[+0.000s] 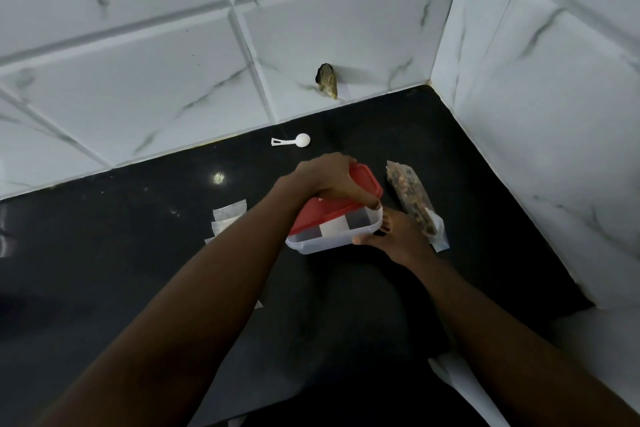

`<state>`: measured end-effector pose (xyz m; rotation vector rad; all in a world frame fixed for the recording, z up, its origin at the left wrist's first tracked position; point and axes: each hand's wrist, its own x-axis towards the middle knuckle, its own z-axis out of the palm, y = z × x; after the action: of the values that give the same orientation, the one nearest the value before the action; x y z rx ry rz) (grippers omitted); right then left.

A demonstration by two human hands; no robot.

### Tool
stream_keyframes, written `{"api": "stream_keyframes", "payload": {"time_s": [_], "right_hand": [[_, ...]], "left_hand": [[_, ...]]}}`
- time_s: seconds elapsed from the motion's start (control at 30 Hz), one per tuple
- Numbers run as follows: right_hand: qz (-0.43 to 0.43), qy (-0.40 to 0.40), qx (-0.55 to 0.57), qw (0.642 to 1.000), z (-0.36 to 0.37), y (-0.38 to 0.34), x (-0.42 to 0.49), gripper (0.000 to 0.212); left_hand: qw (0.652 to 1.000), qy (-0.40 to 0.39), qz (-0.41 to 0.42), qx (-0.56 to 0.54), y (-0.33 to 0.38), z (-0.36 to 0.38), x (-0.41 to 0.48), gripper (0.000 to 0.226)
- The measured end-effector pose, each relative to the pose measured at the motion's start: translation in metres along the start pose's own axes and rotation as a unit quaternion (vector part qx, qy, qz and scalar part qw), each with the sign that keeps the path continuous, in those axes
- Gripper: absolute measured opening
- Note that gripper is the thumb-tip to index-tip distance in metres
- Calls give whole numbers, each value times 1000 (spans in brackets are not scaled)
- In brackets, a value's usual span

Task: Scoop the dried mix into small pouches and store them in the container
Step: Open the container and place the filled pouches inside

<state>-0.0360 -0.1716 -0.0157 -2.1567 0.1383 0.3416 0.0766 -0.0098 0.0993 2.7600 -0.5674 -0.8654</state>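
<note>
- The left hand [329, 177] lies on top of the red lid [346, 208]. Its fingers curl over the lid's far edge and its thumb presses the near corner, so it holds the lid.
- The right hand [398, 236] holds the clear container [332, 241] at its right corner. The thumb runs along the front wall.
- The container sits in the middle of the black counter [138, 253].
- The lid looks tipped on the container, maybe not shut all the way. It is hard to tell.
- A bag of dried mix [412, 198] lies just beside the container on the right, close to the right hand.
- Some small pouches [228, 215] lie on the left, partly hidden by the left arm.
- A white scoop [294, 141] lies near the tiled wall [138, 80], apart from the container.
</note>
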Motion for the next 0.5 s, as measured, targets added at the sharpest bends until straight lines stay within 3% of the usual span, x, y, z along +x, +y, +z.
{"api": "stream_keyframes", "payload": {"time_s": [0.2, 0.37, 0.5], "right_hand": [[-9, 6, 9, 1000, 2, 2, 2, 56], [-61, 28, -24, 997, -7, -1, 0, 102], [-181, 123, -13, 976, -31, -4, 0, 82]], "left_hand": [[999, 31, 7, 33, 0, 13, -5, 126], [995, 83, 30, 49, -2, 35, -8, 139], [995, 94, 39, 22, -6, 39, -7, 143]]}}
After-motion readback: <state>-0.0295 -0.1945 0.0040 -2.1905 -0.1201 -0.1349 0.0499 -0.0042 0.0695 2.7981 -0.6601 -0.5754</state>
